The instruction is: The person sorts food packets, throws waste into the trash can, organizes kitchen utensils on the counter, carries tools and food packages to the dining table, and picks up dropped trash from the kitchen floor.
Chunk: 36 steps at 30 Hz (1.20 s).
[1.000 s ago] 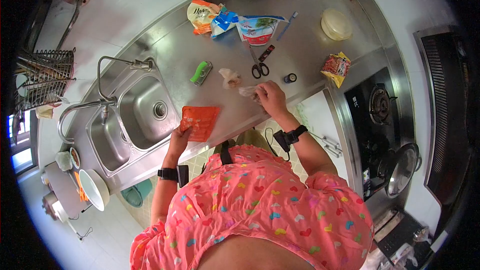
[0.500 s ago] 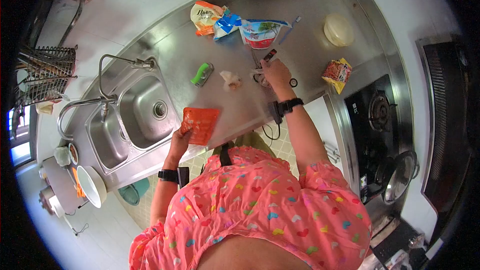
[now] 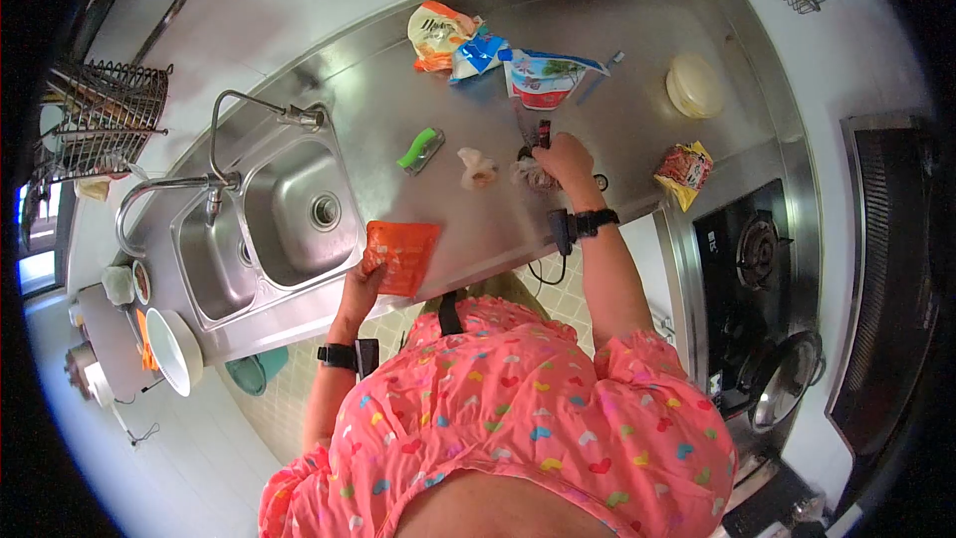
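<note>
At the far left, a wire rack (image 3: 110, 125) is on the wall, and a white bowl (image 3: 174, 352) sits by the near left corner of the steel counter (image 3: 637, 20). Next comes a double sink (image 3: 299, 184). At the near edge, just right of the sink, the left hand (image 3: 358, 289) is clamped on a side of an orange tray (image 3: 400, 254). Farther in lie a green tool (image 3: 420, 150) and a crumpled bag (image 3: 478, 169). Toward the far edge, two packets (image 3: 445, 37) touch a blue-and-red bag (image 3: 546, 80).

Right of these, the right hand (image 3: 568, 159) pinches the lower end of a dark stick (image 3: 544, 131). Hand, stick and a clear bag (image 3: 535, 174) partly block the scissors (image 3: 521, 123); the wrist partly covers a tape roll (image 3: 600, 182). A lidded tub (image 3: 694, 87) stands near the right edge, with a yellow packet (image 3: 684, 174) nearer, beside the stove (image 3: 742, 249).
</note>
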{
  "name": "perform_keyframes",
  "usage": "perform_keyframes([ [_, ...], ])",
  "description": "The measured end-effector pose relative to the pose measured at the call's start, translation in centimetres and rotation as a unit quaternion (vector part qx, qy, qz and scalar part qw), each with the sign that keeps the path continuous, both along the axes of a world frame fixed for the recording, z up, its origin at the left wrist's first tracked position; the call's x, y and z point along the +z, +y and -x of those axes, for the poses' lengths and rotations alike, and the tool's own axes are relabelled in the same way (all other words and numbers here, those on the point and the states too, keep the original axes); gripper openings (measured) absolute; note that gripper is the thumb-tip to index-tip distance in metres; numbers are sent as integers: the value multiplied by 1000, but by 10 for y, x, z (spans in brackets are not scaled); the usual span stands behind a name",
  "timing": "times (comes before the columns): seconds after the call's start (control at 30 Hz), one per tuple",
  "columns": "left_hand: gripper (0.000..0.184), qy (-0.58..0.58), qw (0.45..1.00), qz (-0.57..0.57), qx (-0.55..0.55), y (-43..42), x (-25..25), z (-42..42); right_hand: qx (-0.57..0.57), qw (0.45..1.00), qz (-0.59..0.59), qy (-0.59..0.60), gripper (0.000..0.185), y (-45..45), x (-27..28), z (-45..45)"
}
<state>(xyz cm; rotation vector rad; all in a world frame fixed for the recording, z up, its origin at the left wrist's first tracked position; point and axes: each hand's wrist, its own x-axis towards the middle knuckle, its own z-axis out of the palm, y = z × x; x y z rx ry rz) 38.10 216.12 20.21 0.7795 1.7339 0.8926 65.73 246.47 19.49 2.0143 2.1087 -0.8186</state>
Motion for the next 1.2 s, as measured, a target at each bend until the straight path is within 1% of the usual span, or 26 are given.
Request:
perform_keyframes([
  [0.07, 17, -8, 1000, -3, 4, -2, 1, 0, 20, 1000, 22, 4, 42, -14, 0, -2],
  [0.13, 17, -15, 1000, -8, 8, -2, -3, 3, 63, 997, -51, 6, 40, -25, 1, 0],
  [0.2, 18, -23, 1000, -9, 11, -5, -15, 7, 82, 996, -32, 4, 39, -31, -6, 0],
  [0.33, 19, -30, 999, 29, 22, 0, -9, 7, 106, 994, -10, 1, 39, -47, -8, 3],
  [0.4, 21, -95, 993, 5, 64, 2, 1, 2, 125, 992, -8, -2, 40, -55, -15, 2],
  [0.43, 21, -92, 993, 7, 72, 2, 1, 2, 146, 989, -5, -2, 41, -60, -18, 4],
  [0.5, 22, -185, 975, 11, 122, 0, 4, 4, 166, 986, -5, 11, 42, -66, -19, 3],
  [0.53, 25, -187, 973, -5, 138, -1, 5, 3, 177, 984, -8, 19, 43, -67, -17, 2],
  [0.6, 23, -215, 959, 6, 184, -3, 14, 2, 168, 986, 7, 5, 44, -67, -9, 4],
  [0.63, 22, -230, 951, 11, 206, -8, 8, 6, 155, 988, -20, 19, 44, -69, -8, 4],
  [0.67, 20, -244, 942, 15, 229, -15, 2, 10, 142, 988, -46, 36, 44, -72, -11, 2],
  [0.7, 18, -265, 933, 7, 245, -20, 3, 13, 139, 987, -39, 64, 43, -69, -16, -6],
  [0.73, 20, -287, 916, -32, 279, -24, -2, 13, 141, 985, -32, 94, 43, -69, -22, -5],
  [0.77, 21, -301, 902, -39, 306, -28, -1, 13, 135, 987, 21, 83, 43, -68, 8, 6],
  [0.8, 22, -313, 887, -50, 337, -31, -2, 15, 143, 976, 6, 164, 43, -64, -10, 2],
  [0.83, 28, -316, 878, -61, 355, -38, -17, 21, 168, 970, 27, 171, 39, -54, -28, 4],
  [0.87, 35, -318, 869, -76, 372, -45, -31, 26, 178, 958, 69, 215, 35, -46, -23, 17],
  [0.9, 35, -329, 851, -94, 399, -45, -31, 27, 207, 948, 86, 225, 34, -35, -38, 26],
  [0.93, 32, -329, 838, -131, 414, -52, -54, 31, 234, 940, 104, 227, 32, -18, -49, 36],
  [1.0, 29, -331, 798, -152, 480, -50, -54, 33, 243, 936, 122, 224, 30, -6, -38, 71],
  [1.03, 29, -332, 786, -174, 492, -52, -61, 37, 269, 931, 112, 222, 30, -2, -34, 85],
  [1.07, 27, -321, 772, -175, 519, -73, -76, 48, 301, 918, 102, 236, 28, -12, -50, 107],
  [1.13, 26, -319, 746, -183, 556, -100, -97, 50, 349, 902, 91, 238, 26, -18, -54, 134],
  [1.2, 27, -270, 693, -207, 635, -151, -124, 57, 342, 879, 176, 282, 24, -47, -65, 170],
])
